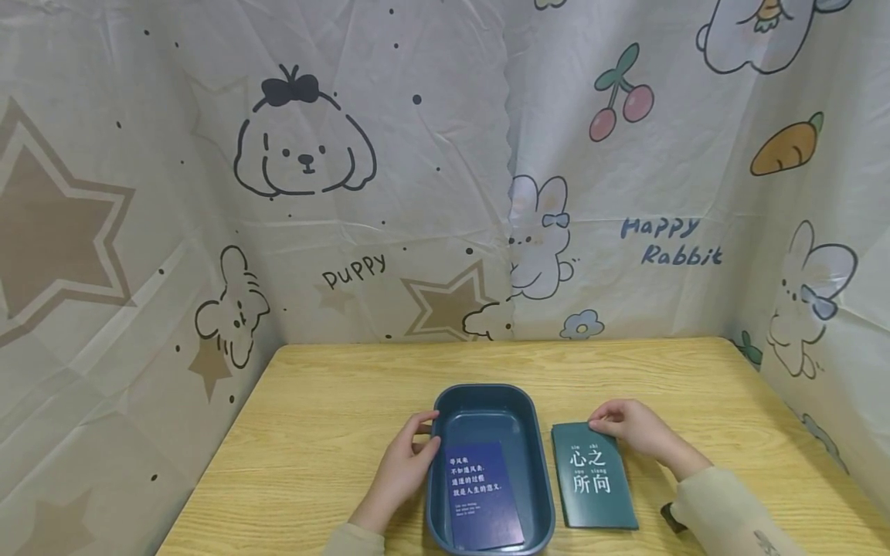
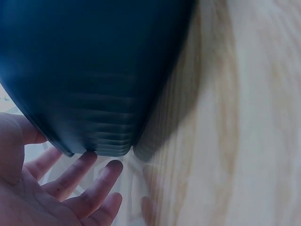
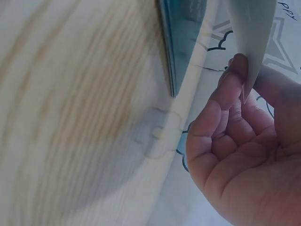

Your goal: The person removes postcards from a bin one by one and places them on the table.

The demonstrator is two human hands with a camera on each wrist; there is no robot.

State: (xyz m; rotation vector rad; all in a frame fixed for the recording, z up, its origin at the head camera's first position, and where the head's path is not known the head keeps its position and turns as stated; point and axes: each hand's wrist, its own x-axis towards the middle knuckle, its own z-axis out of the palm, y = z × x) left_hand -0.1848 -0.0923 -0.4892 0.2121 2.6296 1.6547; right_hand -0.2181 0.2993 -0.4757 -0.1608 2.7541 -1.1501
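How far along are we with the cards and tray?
Done, apparently: the purple card lies in the tray.
In hand: the right hand pinches the green card by its top edge.
Left: likely putting that card, which is beside the tray, inside.

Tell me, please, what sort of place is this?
Probably a screened tabletop workspace: a table with cartoon-printed sheets hanging behind and on both sides, and a blue tray on top.

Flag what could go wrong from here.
The right hand pinches the green booklet near its far right corner; the pinched layer stands apart from layers below, so the rest might stay behind.
The left hand touches the blue tray at its left side only; a bump could shift it.
The purple card lies inside; anything added may cover it.
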